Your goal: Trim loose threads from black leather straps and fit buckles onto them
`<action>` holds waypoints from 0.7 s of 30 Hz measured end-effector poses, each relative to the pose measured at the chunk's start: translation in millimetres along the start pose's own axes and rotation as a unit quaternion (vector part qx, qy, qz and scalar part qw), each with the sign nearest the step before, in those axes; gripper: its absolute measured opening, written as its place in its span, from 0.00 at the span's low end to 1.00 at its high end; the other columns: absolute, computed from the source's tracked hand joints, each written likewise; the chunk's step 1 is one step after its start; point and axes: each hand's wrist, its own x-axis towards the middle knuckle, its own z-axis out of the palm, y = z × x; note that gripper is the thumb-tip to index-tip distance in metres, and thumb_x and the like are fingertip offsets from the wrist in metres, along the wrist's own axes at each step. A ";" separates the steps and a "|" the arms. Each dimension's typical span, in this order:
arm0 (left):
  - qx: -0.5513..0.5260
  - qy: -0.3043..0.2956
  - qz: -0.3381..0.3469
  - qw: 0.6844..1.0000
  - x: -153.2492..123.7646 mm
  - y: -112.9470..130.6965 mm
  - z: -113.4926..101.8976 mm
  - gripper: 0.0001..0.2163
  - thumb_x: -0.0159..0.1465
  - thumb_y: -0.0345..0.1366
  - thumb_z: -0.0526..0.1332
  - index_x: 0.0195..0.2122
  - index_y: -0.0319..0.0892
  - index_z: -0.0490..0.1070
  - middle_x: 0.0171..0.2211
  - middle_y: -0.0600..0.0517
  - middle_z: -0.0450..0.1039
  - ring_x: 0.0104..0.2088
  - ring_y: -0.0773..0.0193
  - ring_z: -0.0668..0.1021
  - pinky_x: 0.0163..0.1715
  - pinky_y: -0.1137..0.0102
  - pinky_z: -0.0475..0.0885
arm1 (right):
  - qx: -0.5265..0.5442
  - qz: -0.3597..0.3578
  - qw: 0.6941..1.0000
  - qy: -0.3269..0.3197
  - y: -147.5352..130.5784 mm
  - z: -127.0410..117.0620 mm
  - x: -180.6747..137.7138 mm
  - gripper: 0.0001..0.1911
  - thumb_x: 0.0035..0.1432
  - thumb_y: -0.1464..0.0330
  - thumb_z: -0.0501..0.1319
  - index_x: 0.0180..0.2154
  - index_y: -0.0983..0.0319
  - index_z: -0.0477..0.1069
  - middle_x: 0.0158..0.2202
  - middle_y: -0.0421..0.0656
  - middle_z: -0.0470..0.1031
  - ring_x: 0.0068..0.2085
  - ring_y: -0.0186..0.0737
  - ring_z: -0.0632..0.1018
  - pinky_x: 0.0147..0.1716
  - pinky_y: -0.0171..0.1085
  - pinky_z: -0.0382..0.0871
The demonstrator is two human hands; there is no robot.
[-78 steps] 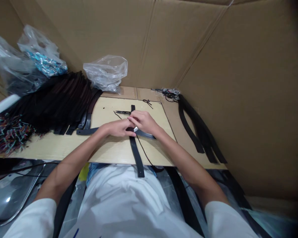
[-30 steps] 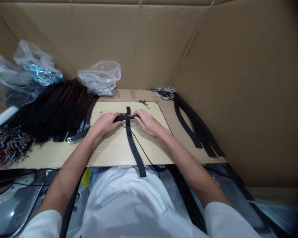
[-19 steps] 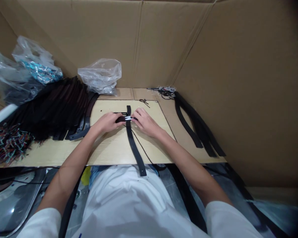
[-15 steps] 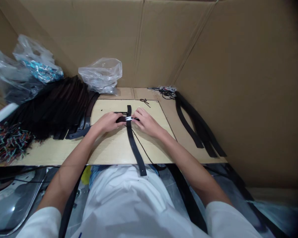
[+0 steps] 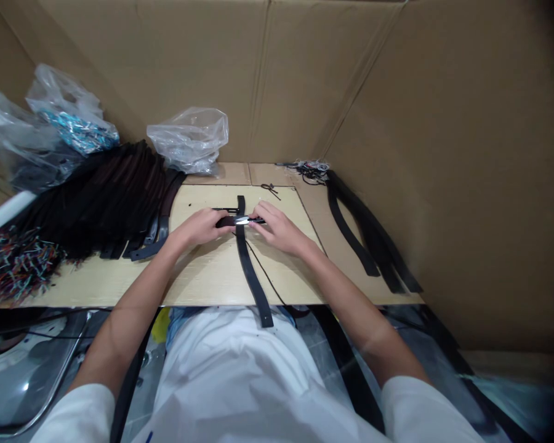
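A long black strap lies on the light wooden table, running from the far middle to past the near edge. A shorter dark strap crosses it near its far end. My left hand pinches this short strap left of the crossing. My right hand pinches its other end right of the crossing. A small silver-white piece shows between my fingertips. A thin black cord runs beside the long strap. Small snips lie just behind my left fingers.
A big heap of dark straps fills the left of the table, with coloured wire bits nearer. Plastic bags stand behind. More black straps lie at the right. Cardboard walls close in the back and right.
Both hands have moved farther from me along the long strap, carrying the short strap with them. The silver-white piece now shows between my fingertips. The last half second shows almost no movement.
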 end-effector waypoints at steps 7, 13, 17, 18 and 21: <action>0.013 -0.006 0.010 1.000 -0.8 1.7 -1.0 0.22 0.75 0.50 0.59 0.56 0.37 0.80 0.48 0.38 0.85 0.44 0.48 0.85 0.43 0.65 0.72 | 0.004 -0.005 1.000 -0.014 -0.8 1.1 0.4 0.04 0.78 0.66 0.56 0.45 0.57 0.67 0.46 0.49 0.72 0.48 0.52 0.73 0.48 0.47 0.68; -0.002 0.002 0.038 0.999 -1.3 -0.2 -0.8 0.19 0.74 0.49 0.61 0.53 0.38 0.81 0.41 0.39 0.85 0.38 0.51 0.83 0.39 0.66 0.69 | 0.010 -0.012 1.000 -0.018 -3.1 1.3 1.4 0.05 0.79 0.66 0.55 0.46 0.57 0.67 0.46 0.49 0.71 0.48 0.52 0.74 0.48 0.46 0.68; -0.019 -0.002 0.059 0.998 -1.3 -0.3 -0.8 0.18 0.73 0.49 0.62 0.51 0.40 0.81 0.40 0.41 0.85 0.36 0.54 0.82 0.37 0.67 0.67 | 0.020 -0.016 0.999 -0.021 -2.8 0.2 1.5 0.06 0.79 0.66 0.54 0.45 0.57 0.67 0.45 0.48 0.71 0.47 0.52 0.74 0.47 0.45 0.68; -0.022 -0.005 0.060 0.998 -1.2 -0.3 -0.9 0.18 0.73 0.49 0.62 0.50 0.40 0.81 0.40 0.42 0.85 0.35 0.54 0.81 0.37 0.67 0.66 | 0.023 -0.017 0.999 -0.023 -2.6 -0.2 1.3 0.06 0.80 0.65 0.54 0.45 0.57 0.67 0.45 0.48 0.71 0.47 0.51 0.74 0.47 0.45 0.68; -0.027 -0.006 0.057 0.998 -1.2 -1.0 -1.2 0.18 0.73 0.50 0.62 0.48 0.40 0.81 0.38 0.42 0.84 0.34 0.55 0.80 0.36 0.67 0.65 | 0.019 -0.022 0.999 -0.031 -3.1 1.2 0.8 0.07 0.80 0.65 0.54 0.46 0.57 0.67 0.46 0.48 0.71 0.46 0.51 0.74 0.45 0.44 0.68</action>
